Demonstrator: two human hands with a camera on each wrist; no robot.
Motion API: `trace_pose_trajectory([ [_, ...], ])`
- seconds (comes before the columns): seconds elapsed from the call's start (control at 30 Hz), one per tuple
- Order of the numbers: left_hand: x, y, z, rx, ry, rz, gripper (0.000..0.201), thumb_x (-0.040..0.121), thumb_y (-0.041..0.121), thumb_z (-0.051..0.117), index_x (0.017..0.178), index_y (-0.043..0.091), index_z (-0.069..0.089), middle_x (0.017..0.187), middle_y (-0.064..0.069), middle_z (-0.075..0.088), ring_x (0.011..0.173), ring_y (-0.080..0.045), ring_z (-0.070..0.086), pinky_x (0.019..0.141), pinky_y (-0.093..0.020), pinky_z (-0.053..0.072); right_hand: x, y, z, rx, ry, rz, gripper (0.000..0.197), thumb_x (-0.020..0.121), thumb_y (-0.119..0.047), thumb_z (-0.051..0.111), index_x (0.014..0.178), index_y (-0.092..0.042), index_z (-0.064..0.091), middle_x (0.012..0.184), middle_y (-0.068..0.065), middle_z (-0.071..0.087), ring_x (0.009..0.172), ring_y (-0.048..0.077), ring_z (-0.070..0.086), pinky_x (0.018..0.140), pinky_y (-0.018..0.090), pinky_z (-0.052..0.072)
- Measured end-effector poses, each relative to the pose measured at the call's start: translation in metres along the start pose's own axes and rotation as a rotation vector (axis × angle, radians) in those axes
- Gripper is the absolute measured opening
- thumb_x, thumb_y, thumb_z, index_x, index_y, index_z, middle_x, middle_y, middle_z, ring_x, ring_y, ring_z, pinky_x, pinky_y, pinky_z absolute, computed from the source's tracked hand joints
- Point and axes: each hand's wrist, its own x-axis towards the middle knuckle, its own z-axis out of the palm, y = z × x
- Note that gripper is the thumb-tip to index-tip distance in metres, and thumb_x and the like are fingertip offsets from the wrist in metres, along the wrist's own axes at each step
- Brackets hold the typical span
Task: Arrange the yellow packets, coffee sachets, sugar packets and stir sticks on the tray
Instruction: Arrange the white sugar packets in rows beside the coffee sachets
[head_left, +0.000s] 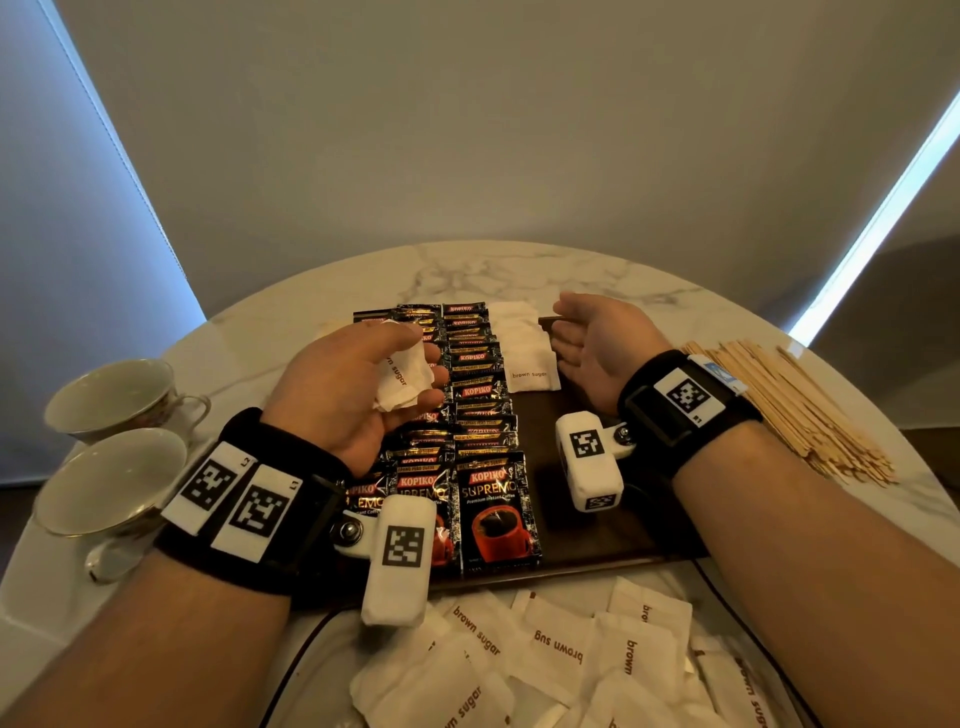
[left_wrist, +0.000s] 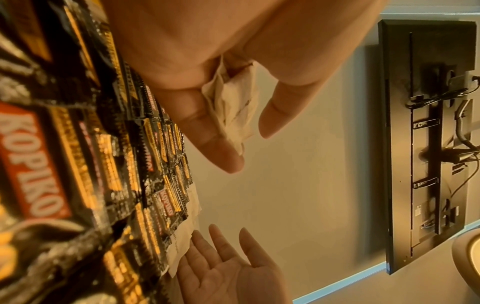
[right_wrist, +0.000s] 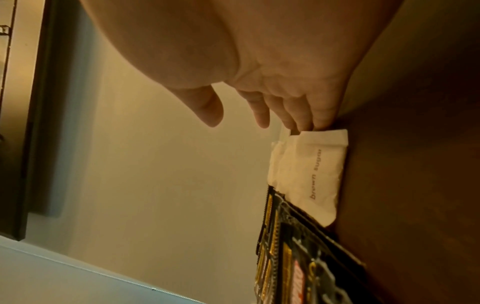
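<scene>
A dark wooden tray (head_left: 613, 525) lies on the marble table. Rows of black Kopiko coffee sachets (head_left: 483, 410) fill its left and middle. To their right runs a short column of white brown sugar packets (head_left: 527, 358) (right_wrist: 311, 174). My left hand (head_left: 363, 384) hovers over the sachets and grips a small bunch of sugar packets (head_left: 402, 376) (left_wrist: 233, 107) between thumb and fingers. My right hand (head_left: 587, 343) is held palm up with straight fingers beside the sugar column, holding nothing. No yellow packets are visible.
Loose brown sugar packets (head_left: 561, 660) are heaped at the table's near edge. A bundle of wooden stir sticks (head_left: 789, 405) lies right of the tray. Two teacups (head_left: 111, 447) stand at the left. A wall-mounted screen (left_wrist: 426, 144) shows behind.
</scene>
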Motion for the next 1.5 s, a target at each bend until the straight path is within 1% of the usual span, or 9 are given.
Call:
trace_pose_trajectory([
  [0.13,0.0,0.0,0.0,-0.03,-0.001,-0.004,0.009,0.098,0.007,0.057,0.104,0.006,0.064,0.084,-0.011,0.074,0.069,-0.02,0.075,0.053,-0.029,0.06,-0.001,-0.005,0.002,-0.024,-0.028,0.015,0.055,0.107,-0.032,0.045,0.158,-0.012,0.033,0.164,0.012,0.031,0.152,0.026,0.03,0.123,0.042,0.023],
  [0.27,0.0,0.0,-0.001,-0.111,-0.072,-0.036,0.029,0.095,-0.008,0.039,0.116,0.0,0.057,0.102,-0.022,0.077,0.09,-0.034,0.078,0.074,-0.039,0.065,-0.004,-0.008,-0.003,-0.006,0.01,-0.071,0.048,0.105,-0.029,0.051,0.15,-0.01,0.047,0.159,0.012,0.042,0.148,0.027,0.037,0.12,0.043,0.029],
  [0.4,-0.002,-0.005,0.003,-0.111,-0.161,-0.042,0.036,0.101,-0.01,0.046,0.133,0.006,0.049,0.11,-0.023,0.076,0.1,-0.036,0.076,0.068,-0.038,0.066,-0.026,-0.008,0.003,-0.059,-0.078,-0.224,0.032,0.099,-0.022,0.062,0.126,-0.006,0.066,0.125,0.006,0.071,0.117,0.021,0.067,0.1,0.036,0.051],
  [0.5,-0.004,-0.009,0.006,-0.053,-0.155,-0.003,0.037,0.096,-0.005,0.062,0.131,0.006,0.058,0.113,-0.019,0.075,0.09,-0.025,0.078,0.061,-0.033,0.064,-0.043,-0.001,0.011,-0.236,-0.232,-0.247,0.024,0.094,-0.022,0.07,0.112,-0.006,0.072,0.104,0.008,0.074,0.089,0.019,0.067,0.078,0.032,0.051],
  [0.67,-0.009,-0.007,0.009,0.017,-0.144,0.0,0.018,0.09,0.009,0.073,0.107,0.006,0.069,0.096,-0.015,0.078,0.074,-0.02,0.076,0.054,-0.029,0.062,-0.057,0.011,0.013,-0.426,-0.302,-0.301,0.007,0.087,-0.018,0.078,0.092,-0.015,0.073,0.086,0.002,0.072,0.072,0.013,0.061,0.065,0.028,0.05],
  [0.9,-0.008,-0.009,0.007,0.132,-0.169,0.013,0.008,0.091,0.004,0.072,0.098,0.006,0.069,0.091,-0.014,0.079,0.07,-0.018,0.075,0.045,-0.024,0.055,-0.058,0.016,0.017,-0.136,-0.252,-0.314,0.003,0.096,-0.009,0.065,0.093,-0.01,0.065,0.086,0.006,0.071,0.077,0.021,0.068,0.065,0.031,0.057],
  [1.1,-0.005,-0.008,0.006,0.132,-0.082,0.054,0.02,0.094,0.002,0.069,0.111,0.011,0.071,0.094,-0.013,0.079,0.066,-0.016,0.073,0.045,-0.026,0.055,-0.054,0.021,0.015,-0.268,-0.287,-0.288,0.018,0.088,-0.004,0.074,0.105,-0.006,0.07,0.094,0.012,0.075,0.074,0.019,0.068,0.061,0.025,0.057],
  [1.33,-0.003,-0.007,0.006,0.116,0.021,0.085,0.006,0.092,0.018,0.076,0.086,0.017,0.074,0.079,-0.005,0.078,0.061,-0.018,0.072,0.045,-0.027,0.056,-0.051,0.02,0.013,-0.247,-0.262,-0.312,0.009,0.092,-0.001,0.068,0.091,-0.008,0.074,0.079,0.009,0.07,0.063,0.013,0.061,0.06,0.025,0.055],
  [1.5,-0.002,-0.005,0.004,0.136,0.003,0.079,0.008,0.096,0.018,0.07,0.094,0.013,0.076,0.078,-0.004,0.075,0.063,-0.014,0.071,0.045,-0.025,0.054,-0.027,0.016,-0.003,-0.11,0.018,-0.248,0.013,0.091,0.003,0.066,0.089,-0.008,0.071,0.064,0.002,0.063,0.054,0.011,0.054,0.046,0.022,0.045],
])
